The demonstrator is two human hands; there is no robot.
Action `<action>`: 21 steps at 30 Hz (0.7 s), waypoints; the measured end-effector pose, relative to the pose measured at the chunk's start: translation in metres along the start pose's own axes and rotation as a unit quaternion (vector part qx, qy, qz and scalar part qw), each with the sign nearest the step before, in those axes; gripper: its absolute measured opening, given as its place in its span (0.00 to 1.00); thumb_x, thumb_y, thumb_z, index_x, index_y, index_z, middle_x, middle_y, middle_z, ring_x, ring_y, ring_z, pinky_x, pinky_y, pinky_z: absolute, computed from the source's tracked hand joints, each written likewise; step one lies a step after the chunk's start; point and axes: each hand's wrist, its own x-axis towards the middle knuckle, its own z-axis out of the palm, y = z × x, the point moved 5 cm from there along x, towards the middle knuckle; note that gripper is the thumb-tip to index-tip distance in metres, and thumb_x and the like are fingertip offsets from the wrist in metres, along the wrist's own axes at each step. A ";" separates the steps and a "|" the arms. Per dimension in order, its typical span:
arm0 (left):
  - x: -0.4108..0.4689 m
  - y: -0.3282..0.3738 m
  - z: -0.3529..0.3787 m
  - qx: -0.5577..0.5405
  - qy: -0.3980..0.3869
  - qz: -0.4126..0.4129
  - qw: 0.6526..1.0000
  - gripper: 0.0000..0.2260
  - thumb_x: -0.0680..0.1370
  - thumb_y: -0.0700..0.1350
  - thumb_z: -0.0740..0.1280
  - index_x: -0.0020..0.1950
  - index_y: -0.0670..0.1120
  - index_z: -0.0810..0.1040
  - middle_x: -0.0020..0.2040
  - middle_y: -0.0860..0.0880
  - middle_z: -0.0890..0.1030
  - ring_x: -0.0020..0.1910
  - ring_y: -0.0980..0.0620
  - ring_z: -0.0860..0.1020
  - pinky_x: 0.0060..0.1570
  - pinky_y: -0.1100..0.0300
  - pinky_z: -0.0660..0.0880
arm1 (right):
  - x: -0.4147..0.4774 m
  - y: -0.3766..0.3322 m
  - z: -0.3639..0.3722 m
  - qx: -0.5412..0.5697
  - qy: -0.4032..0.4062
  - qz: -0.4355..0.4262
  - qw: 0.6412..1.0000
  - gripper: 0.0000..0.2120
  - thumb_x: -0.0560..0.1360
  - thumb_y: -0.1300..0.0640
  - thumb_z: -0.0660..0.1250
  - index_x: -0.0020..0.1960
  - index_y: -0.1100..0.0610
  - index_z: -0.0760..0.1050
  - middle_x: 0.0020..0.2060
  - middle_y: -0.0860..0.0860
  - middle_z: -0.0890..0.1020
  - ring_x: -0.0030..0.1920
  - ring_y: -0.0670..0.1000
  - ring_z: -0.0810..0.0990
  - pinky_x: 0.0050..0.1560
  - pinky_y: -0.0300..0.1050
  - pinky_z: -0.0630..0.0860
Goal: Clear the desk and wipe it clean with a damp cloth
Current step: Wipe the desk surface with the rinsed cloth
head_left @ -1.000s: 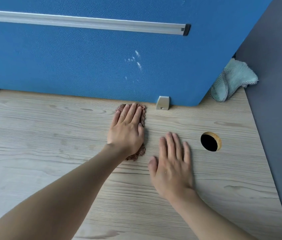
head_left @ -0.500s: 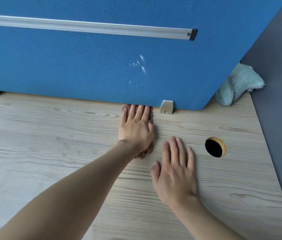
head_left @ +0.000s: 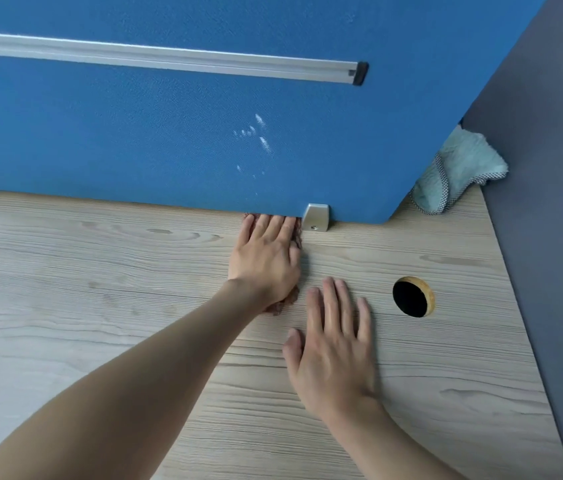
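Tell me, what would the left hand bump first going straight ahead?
Probably the blue partition: the left hand, flat on the brown cloth, has fingertips at its bottom edge, maybe slipping under the gap; depth is unclear.

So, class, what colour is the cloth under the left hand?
Reddish-brown fuzzy cloth, seen in the head view.

Both hands (head_left: 266, 261) (head_left: 333, 344) flat, fingers straight.

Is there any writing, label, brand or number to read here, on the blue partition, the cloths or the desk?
None: no readable text anywhere.
The blue partition bears only white smudges, not letters.
The metal rail, the bracket, the brown cloth under the left hand, the teal cloth and the desk show no print.
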 end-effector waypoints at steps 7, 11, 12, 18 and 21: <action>-0.035 -0.001 0.005 -0.006 0.007 0.068 0.998 0.30 0.78 0.55 0.43 0.82 0.51 0.54 0.81 0.53 0.53 0.81 0.53 0.48 0.78 0.50 0.44 | -0.001 -0.001 0.000 0.001 -0.017 -0.003 1.000 0.33 0.76 0.43 0.55 0.74 0.61 0.70 0.76 0.61 0.66 0.78 0.60 0.61 0.75 0.65 0.58; -0.009 -0.004 0.002 -0.020 0.009 -0.021 1.000 0.30 0.79 0.54 0.43 0.81 0.50 0.53 0.81 0.52 0.55 0.80 0.51 0.49 0.78 0.51 0.42 | -0.001 0.000 0.000 0.006 -0.014 -0.002 1.000 0.32 0.76 0.43 0.55 0.74 0.61 0.69 0.76 0.60 0.66 0.78 0.60 0.61 0.75 0.65 0.58; -0.008 -0.003 0.001 -0.020 0.013 -0.020 1.000 0.30 0.79 0.54 0.43 0.81 0.50 0.54 0.81 0.52 0.56 0.80 0.51 0.49 0.78 0.51 0.42 | -0.001 0.000 -0.001 0.007 -0.013 -0.003 1.000 0.32 0.76 0.43 0.55 0.74 0.60 0.69 0.76 0.60 0.66 0.78 0.60 0.61 0.75 0.65 0.58; -0.066 -0.027 0.003 -0.014 0.023 0.004 1.000 0.30 0.79 0.56 0.42 0.82 0.53 0.54 0.82 0.53 0.52 0.81 0.52 0.46 0.78 0.50 0.43 | -0.002 0.000 -0.002 0.009 -0.015 -0.003 1.000 0.32 0.76 0.44 0.56 0.74 0.61 0.70 0.76 0.61 0.67 0.78 0.60 0.62 0.75 0.65 0.57; -0.060 -0.036 0.001 -0.011 0.003 -0.033 0.999 0.31 0.78 0.57 0.41 0.82 0.55 0.51 0.82 0.54 0.49 0.81 0.51 0.45 0.78 0.48 0.42 | 0.001 -0.003 -0.003 0.002 -0.005 0.005 1.000 0.32 0.75 0.45 0.54 0.72 0.63 0.72 0.74 0.62 0.68 0.77 0.61 0.63 0.74 0.66 0.58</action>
